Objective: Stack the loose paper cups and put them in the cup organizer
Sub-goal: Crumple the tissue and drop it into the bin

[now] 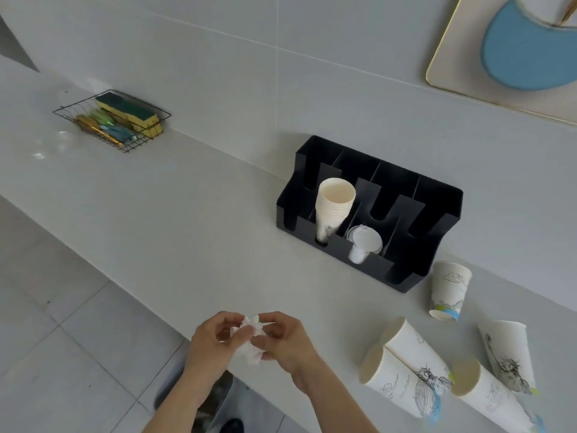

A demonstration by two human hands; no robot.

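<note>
A black cup organizer [437,195] stands against the wall. One of its slots holds a stack of paper cups [334,207]; the slot beside it holds white lids [363,243]. Several loose printed paper cups lie on the counter at the right: one upside down [449,290] by the organizer, another upside down [507,354] farther right, and three on their sides [415,348], [393,382], [487,395]. My left hand [209,345] and my right hand [287,342] meet near the counter's front edge, both pinching a crumpled white tissue [249,339].
A wire basket [146,132] with sponges and brushes sits at the back left of the grey counter [187,214]. A framed picture [468,42] hangs on the wall at the top right. Tiled floor lies below the counter's front edge.
</note>
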